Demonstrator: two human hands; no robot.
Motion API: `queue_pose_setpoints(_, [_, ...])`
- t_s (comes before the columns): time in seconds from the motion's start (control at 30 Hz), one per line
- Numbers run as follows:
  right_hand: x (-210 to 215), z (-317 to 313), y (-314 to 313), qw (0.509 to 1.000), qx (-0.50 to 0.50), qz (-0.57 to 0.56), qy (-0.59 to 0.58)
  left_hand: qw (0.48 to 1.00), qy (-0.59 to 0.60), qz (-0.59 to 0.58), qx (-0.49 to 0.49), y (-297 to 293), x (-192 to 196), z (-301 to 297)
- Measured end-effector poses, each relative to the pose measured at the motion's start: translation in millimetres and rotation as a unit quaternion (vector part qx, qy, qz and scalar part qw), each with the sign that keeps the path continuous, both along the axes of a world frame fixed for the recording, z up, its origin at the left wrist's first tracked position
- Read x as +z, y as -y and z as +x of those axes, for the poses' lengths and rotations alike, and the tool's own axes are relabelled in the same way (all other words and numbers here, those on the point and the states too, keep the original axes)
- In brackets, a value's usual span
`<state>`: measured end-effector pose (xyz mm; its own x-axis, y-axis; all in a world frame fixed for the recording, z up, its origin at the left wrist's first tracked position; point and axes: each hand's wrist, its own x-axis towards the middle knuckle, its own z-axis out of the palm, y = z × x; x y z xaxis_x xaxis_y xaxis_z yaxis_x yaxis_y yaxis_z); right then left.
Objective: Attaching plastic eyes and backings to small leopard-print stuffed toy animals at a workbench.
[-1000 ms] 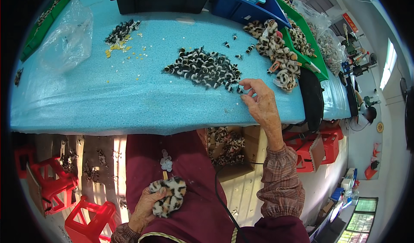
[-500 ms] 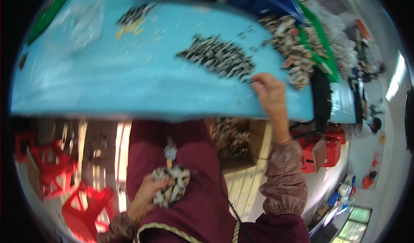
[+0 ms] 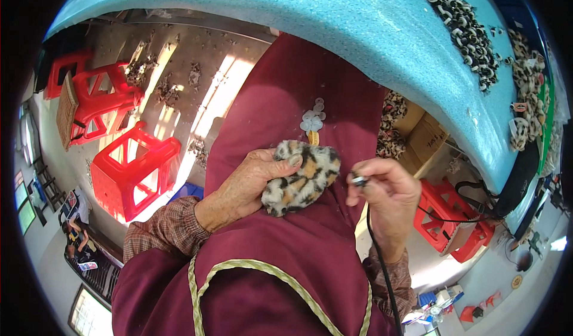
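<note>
- right hand [image 3: 391, 196] now back over the lap; half a second ago it was at the near edge of the pile on the counter [image 3: 358, 25]
- right fingers pinched, thumb against index, on a small black-and-white piece [image 3: 359, 181]; it's just right of the plush, not touching
- left hand [image 3: 248, 178] same grip as before: thumb on top, fingers curled under the spotted plush piece [image 3: 304, 178], closed on its left side
- plush sits over the maroon apron [image 3: 280, 234]
- clear discs [image 3: 313, 116] same spot on the apron, beyond the plush
- view swung: pile [image 3: 465, 34] now far right
</note>
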<state>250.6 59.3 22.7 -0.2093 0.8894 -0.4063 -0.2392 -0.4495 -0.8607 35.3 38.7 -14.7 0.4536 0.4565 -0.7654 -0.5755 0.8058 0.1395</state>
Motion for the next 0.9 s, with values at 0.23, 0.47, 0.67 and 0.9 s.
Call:
queue_pose_setpoints(0.23, [-11,-14,9,0.996,0.040,-0.064,0.042,1.000,-0.017,-0.006,0.013,-3,2,1])
queue_pose_setpoints(0.47, [-17,-19,6,0.994,0.084,-0.020,0.061,0.999,-0.040,0.018,0.005,-1,1,3])
queue_pose_setpoints(0.67, [-20,-20,7,0.994,0.090,-0.019,0.060,0.992,-0.086,0.095,-0.009,2,2,4])
queue_pose_setpoints(0.9, [-17,-22,6,0.991,0.089,-0.020,0.096,0.880,-0.300,0.350,-0.114,3,6,5])
